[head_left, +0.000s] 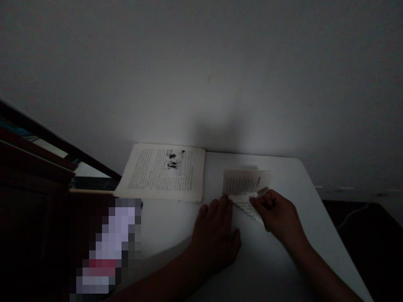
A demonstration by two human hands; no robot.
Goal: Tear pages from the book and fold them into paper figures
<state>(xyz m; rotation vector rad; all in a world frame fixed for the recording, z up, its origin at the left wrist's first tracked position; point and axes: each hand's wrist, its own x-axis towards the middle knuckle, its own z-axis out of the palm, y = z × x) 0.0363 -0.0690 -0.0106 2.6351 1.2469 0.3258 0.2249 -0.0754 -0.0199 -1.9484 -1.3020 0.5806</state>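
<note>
A printed sheet of paper (241, 181) lies on the white table (261, 262), its near part folded over into a slanting edge. My left hand (214, 235) rests flat on the table, fingers stretched forward, with the fingertips touching the paper's left edge. On the other side, my right hand (280, 216) is closed in a pinch on the folded part of the paper. Some of the fold is hidden behind my right fingers.
A stack of printed pages (160, 176) with a small picture lies at the table's back left, near the wall (176, 75). Left of my left forearm is a pixelated, phone-shaped object (115, 239). A pale cable (352, 214) runs beyond the table's right edge.
</note>
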